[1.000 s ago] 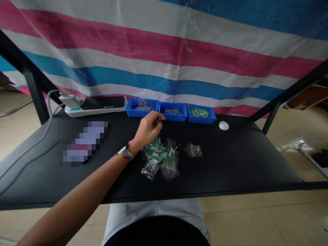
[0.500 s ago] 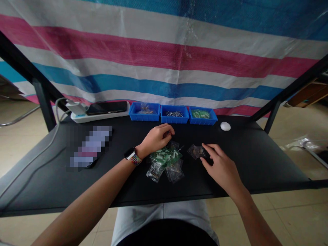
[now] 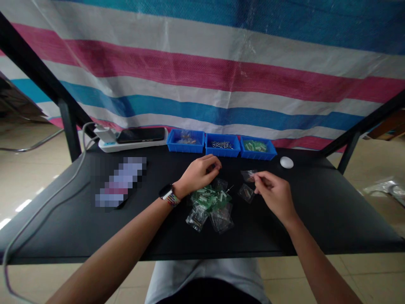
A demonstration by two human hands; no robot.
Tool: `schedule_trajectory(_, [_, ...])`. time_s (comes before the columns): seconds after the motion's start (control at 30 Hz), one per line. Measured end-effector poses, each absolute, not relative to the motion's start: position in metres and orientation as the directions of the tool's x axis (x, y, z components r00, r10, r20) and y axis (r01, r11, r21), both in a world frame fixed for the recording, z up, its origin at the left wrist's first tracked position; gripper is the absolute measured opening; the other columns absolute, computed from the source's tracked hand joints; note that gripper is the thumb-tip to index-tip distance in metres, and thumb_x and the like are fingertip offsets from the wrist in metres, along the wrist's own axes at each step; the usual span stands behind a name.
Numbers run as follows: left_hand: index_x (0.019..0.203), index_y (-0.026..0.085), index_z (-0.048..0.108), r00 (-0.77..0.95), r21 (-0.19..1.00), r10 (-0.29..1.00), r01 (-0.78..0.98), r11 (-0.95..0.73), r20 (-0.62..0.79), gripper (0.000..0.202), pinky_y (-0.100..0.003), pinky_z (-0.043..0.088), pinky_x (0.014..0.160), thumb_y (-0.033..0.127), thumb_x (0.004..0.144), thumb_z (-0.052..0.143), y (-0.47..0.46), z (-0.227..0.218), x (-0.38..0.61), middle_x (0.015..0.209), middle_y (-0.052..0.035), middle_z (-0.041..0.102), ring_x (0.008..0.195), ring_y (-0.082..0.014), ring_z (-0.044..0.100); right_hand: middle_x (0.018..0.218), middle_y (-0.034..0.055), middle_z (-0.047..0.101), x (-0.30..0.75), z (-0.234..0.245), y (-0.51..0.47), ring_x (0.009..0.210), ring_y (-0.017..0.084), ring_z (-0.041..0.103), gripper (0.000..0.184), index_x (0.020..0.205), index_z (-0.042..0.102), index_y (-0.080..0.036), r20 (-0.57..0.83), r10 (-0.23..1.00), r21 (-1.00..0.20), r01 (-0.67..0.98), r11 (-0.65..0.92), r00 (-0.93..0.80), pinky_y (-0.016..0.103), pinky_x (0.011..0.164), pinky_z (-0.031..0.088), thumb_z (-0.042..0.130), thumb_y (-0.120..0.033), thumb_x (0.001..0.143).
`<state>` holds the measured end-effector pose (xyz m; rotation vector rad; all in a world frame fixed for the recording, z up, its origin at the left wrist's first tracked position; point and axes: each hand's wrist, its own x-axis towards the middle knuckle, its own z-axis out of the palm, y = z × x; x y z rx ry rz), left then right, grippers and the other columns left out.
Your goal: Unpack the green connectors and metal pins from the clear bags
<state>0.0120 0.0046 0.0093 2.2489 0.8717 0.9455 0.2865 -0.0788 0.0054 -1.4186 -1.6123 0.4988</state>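
Small clear bag (image 3: 249, 175) pinched in right hand (image 3: 274, 193), contents blurred, left hand (image 3: 198, 173) grip unclear

Single head view above lap, facing forward-down over black table (image 3: 316, 219) toward striped tarp (image 3: 202, 63), close.

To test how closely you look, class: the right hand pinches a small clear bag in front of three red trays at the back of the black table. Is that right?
The trays in the head view are blue, not red. Otherwise right: the right hand pinches a small clear bag in front of the three trays at the back of the black table.
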Motion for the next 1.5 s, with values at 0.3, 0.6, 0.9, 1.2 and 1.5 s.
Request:
schedule_trajectory(0.3, [0.093,0.016,0.065,0.476,0.915,0.836,0.138,-0.379,0.274,0.037,-0.026,0.048,0.062,0.053,0.097,0.071,0.004,0.007,0.017,0.075,-0.0002,0.066,0.066,-0.0154,0.065,0.077,0.0033,0.077,0.224,0.011,-0.021,0.05,0.013,0.066,0.046,0.092,0.077,-0.018,0.011,0.997,-0.995,-0.097,0.003,-0.074,0.024,0.048,0.054,0.09,-0.058,0.074])
schedule_trajectory(0.6, [0.089,0.014,0.067,0.53,0.956,0.822,0.064,-0.286,0.21,0.033,-0.024,0.048,0.062,0.044,0.091,0.08,0.005,0.004,0.019,0.075,-0.0012,0.068,0.066,-0.0136,0.064,0.07,0.001,0.073,0.228,0.002,-0.031,0.053,0.014,0.067,0.036,0.093,0.076,-0.018,0.138,0.981,-0.99,-0.039,0.134,-0.137,0.026,0.051,0.057,0.089,-0.049,0.079])
schedule_trajectory(0.9, [0.077,0.015,0.063,0.569,0.964,0.804,0.065,-0.257,0.176,0.031,-0.023,0.045,0.058,0.038,0.089,0.08,-0.001,0.011,0.022,0.067,0.0002,0.065,0.06,-0.0122,0.061,0.081,0.0013,0.074,0.227,-0.001,-0.034,0.059,0.013,0.067,0.036,0.103,0.077,-0.019,0.156,0.974,-0.986,-0.077,0.145,-0.163,0.026,0.054,0.057,0.088,-0.045,0.08])
schedule_trajectory(1.2, [0.085,0.016,0.064,0.582,0.968,0.798,0.068,-0.242,0.158,0.035,-0.024,0.05,0.062,0.048,0.097,0.07,-0.004,0.013,0.023,0.074,0.0,0.066,0.064,-0.0137,0.064,0.073,0.0013,0.073,0.231,0.004,-0.029,0.056,0.014,0.065,0.035,0.093,0.078,-0.018,0.191,0.966,-0.98,-0.087,0.179,-0.171,0.028,0.054,0.055,0.088,-0.049,0.081])
schedule_trajectory(1.5, [0.081,0.017,0.066,0.556,0.926,0.803,0.148,-0.348,0.213,0.039,-0.026,0.05,0.065,0.05,0.102,0.064,0.0,0.011,0.02,0.074,-0.0004,0.066,0.068,-0.0159,0.066,0.073,-0.0012,0.071,0.229,0.001,-0.03,0.06,0.015,0.068,0.038,0.091,0.072,-0.019,0.141,0.975,-0.977,-0.181,0.109,-0.173,0.029,0.057,0.06,0.091,-0.049,0.077])
